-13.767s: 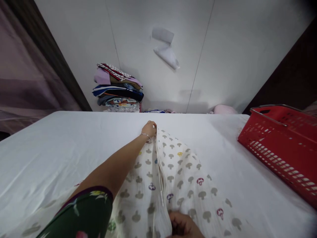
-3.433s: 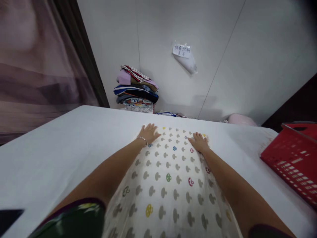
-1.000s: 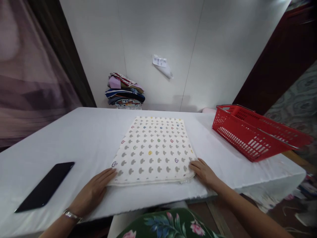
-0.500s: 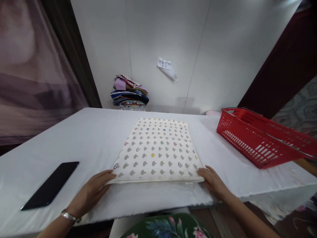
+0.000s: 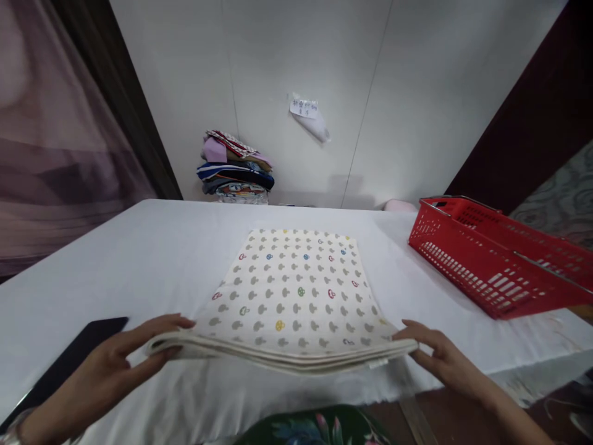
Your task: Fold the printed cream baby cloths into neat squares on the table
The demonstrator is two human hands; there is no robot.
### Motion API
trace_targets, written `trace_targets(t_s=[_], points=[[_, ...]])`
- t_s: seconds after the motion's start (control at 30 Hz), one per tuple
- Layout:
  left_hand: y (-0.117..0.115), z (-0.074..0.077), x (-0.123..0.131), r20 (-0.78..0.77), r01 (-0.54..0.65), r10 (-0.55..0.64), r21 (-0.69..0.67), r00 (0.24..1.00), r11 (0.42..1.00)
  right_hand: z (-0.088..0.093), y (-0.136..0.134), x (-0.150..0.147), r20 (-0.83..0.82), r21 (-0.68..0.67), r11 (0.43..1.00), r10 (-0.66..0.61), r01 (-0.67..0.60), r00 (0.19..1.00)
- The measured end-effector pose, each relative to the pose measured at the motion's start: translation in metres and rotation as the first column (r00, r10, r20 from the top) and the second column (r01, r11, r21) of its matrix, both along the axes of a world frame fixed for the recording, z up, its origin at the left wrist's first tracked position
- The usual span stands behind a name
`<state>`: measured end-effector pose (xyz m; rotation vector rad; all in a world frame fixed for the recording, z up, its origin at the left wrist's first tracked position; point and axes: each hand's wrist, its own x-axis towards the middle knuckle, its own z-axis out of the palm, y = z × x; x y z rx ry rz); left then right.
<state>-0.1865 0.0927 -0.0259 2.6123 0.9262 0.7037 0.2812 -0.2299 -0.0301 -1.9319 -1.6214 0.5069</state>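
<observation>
A folded cream cloth [image 5: 296, 303] printed with grey mushrooms and a few coloured ones lies in front of me in several layers. My left hand [image 5: 125, 358] pinches its near left corner, thumb below and fingers on top. At the near right corner, my right hand [image 5: 438, 352] grips the cloth the same way. Between the hands, the near edge is lifted off the table and sags a little in the middle. The far part of the cloth rests flat.
The white-covered table [image 5: 152, 259] extends to the wall. A black phone [image 5: 60, 364] lies left, partly behind my left hand. On the right stands a red plastic basket [image 5: 491, 266]. A stack of folded fabrics [image 5: 236, 170] is beyond the far edge. Paper [image 5: 308, 114] hangs on the wall.
Both hands have raised the near edge of the cloth from the table and brought it closer to me. The camera view has shifted slightly.
</observation>
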Motion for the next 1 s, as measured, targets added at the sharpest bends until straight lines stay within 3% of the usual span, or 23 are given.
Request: trace_targets(t_s=[0.07,0.17,0.27,0.33,0.43,0.5,0.57,0.63,0.73,0.87,1.0], points=[[0.017,0.016,0.025,0.086,-0.054,0.077,-0.245,0.993,0.968,0.016,0.021,0.013,-0.129,0.005,0.997,-0.081,0.082,0.988],[0.052,0.034,0.068,0.207,-0.117,0.236,-0.464,0.95,0.878,0.033,0.062,0.041,-0.3,0.04,0.978,-0.182,0.203,0.936],[0.098,0.046,0.117,0.373,-0.043,0.341,-0.617,0.863,0.785,0.039,0.118,0.079,-0.434,0.106,0.95,-0.223,0.295,0.873],[0.133,0.048,0.154,0.401,-0.022,0.368,-0.65,0.839,0.759,0.035,0.164,0.104,-0.501,0.114,0.934,-0.24,0.338,0.832],[0.182,0.034,0.205,0.276,-0.098,0.403,-0.71,0.873,0.697,0.013,0.235,0.132,-0.492,0.054,0.893,-0.365,0.446,0.79],[0.208,0.014,0.229,0.036,-0.336,0.471,-0.652,0.882,0.679,-0.009,0.273,0.141,-0.364,-0.059,0.831,-0.534,0.554,0.763],[0.227,-0.009,0.241,-0.094,-0.459,0.512,-0.602,0.854,0.653,-0.032,0.299,0.144,-0.271,-0.122,0.79,-0.609,0.6,0.746],[0.236,-0.028,0.244,-0.145,-0.496,0.52,-0.589,0.842,0.638,-0.052,0.31,0.145,-0.223,-0.14,0.781,-0.624,0.608,0.749],[0.237,-0.042,0.239,-0.175,-0.482,0.469,-0.542,0.866,0.689,-0.068,0.31,0.146,-0.149,-0.123,0.802,-0.597,0.584,0.789],[0.229,-0.042,0.238,-0.14,-0.477,0.466,-0.433,0.874,0.765,-0.069,0.308,0.151,-0.101,0.007,0.826,-0.56,0.563,0.822],[0.234,-0.048,0.246,-0.048,-0.55,0.576,-0.369,0.816,0.749,-0.066,0.321,0.156,-0.081,0.175,0.796,-0.575,0.579,0.814]])
